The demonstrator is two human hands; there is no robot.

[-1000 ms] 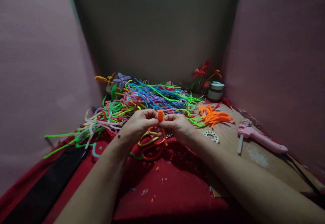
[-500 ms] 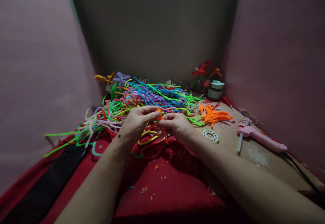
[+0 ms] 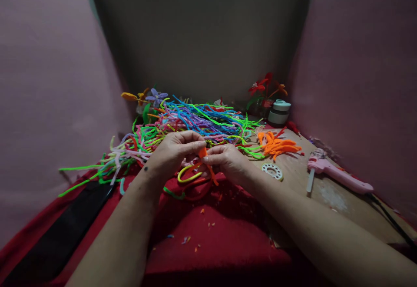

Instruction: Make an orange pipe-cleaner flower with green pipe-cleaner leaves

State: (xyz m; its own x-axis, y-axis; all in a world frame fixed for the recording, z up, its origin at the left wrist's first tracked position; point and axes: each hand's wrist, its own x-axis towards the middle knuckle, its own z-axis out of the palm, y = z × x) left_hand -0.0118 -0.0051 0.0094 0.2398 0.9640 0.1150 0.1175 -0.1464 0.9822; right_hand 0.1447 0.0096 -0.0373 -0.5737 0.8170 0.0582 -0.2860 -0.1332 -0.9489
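An orange pipe cleaner (image 3: 203, 153) is pinched between both hands at the middle of the view, with loose ends hanging below. My left hand (image 3: 177, 148) is closed, its thumb and forefinger on the upper part. My right hand (image 3: 224, 159) is closed too and grips it lower down, from the right. Fingers hide much of its folded part. Just beneath lie scissors with yellow and red handles (image 3: 191, 178) on the red cloth (image 3: 211, 256). Behind the hands spreads a heap of many-coloured pipe cleaners (image 3: 202, 122).
On the brown board (image 3: 299, 217) at right lie orange pipe cleaners (image 3: 278, 144), a white holed disc (image 3: 272, 171) and a pink glue gun (image 3: 342, 176). A lidded jar (image 3: 279, 112) and pipe-cleaner flowers (image 3: 260, 88) stand behind. A black strip-like object (image 3: 61, 235) lies at left.
The left hand has shifted slightly left and its fingers have changed position on the orange pipe cleaner. The right hand keeps its pinch. The whole view has moved a little.
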